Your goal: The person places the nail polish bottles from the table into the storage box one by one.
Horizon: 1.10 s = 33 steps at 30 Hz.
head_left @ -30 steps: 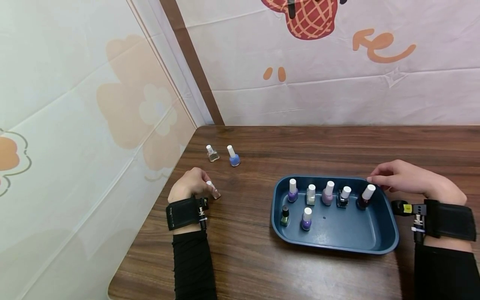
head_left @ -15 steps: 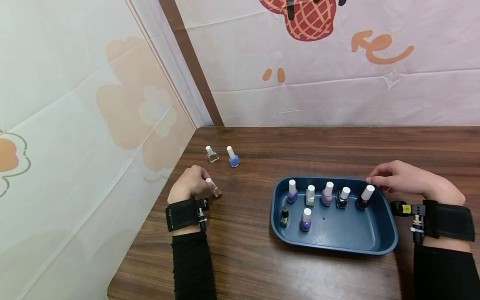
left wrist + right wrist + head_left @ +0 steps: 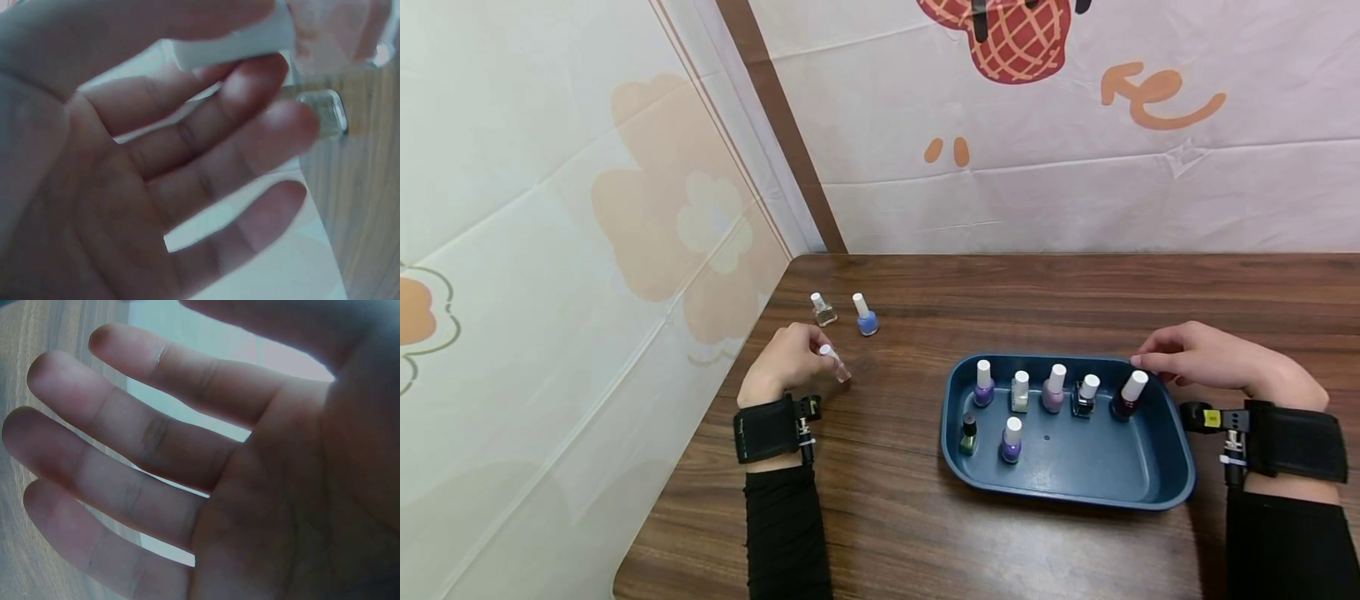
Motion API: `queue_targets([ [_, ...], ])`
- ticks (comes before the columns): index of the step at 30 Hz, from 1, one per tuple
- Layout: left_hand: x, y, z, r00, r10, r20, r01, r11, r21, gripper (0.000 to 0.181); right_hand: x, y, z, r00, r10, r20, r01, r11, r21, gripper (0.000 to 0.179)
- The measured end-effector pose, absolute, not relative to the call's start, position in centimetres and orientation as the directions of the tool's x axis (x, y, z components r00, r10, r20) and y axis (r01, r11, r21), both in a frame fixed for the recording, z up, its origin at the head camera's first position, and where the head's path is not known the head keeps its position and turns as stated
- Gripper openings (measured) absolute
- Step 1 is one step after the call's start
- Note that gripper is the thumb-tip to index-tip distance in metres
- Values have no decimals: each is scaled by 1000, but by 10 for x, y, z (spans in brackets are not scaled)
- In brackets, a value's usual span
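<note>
My left hand [image 3: 786,360] pinches a nail polish bottle [image 3: 841,371] by its white cap, between thumb and fingers. The bottle has a pale pink, see-through body and tilts over the left part of the table. In the left wrist view its white cap [image 3: 237,47] lies against the fingertips, while the other fingers spread loosely. My right hand [image 3: 1221,360] is at the far right corner of a blue tray [image 3: 1097,467], fingertips right at the rim. The right wrist view shows its fingers [image 3: 125,419] relaxed and apart, with nothing in the palm.
Beyond my left hand stand a clear nail polish bottle [image 3: 824,314] and a blue one [image 3: 867,322]. Several bottles are in the tray, including a dark red one [image 3: 1126,405] and a green one [image 3: 968,440] with a black cap. Printed curtains border the wooden table [image 3: 910,517].
My left hand has lifted the pale pink nail polish bottle a little and shifted it slightly right and away from me. The right hand keeps its place at the tray corner.
</note>
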State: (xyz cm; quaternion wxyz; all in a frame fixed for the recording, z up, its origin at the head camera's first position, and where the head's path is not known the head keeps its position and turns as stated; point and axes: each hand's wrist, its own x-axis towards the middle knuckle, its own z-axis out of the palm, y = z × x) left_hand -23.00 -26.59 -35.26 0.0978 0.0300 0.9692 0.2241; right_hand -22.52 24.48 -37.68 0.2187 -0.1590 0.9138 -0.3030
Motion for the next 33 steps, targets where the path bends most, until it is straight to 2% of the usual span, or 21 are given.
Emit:
queue_targets([
  [7,-231,-253,-345,-973,223,-52,174,868,465,14,-225,244,-377,-852,-422,-311,-150,764,-628,32],
  [18,-221,-225,-327,-946,323,33,291,798,528,9,-225,245,-378,-860,-405,-310,-139,771,-621,33],
  [33,-203,-185,-311,-853,493,169,500,679,538,8,-225,244,-377,-860,-408,-307,-143,770,-622,34],
])
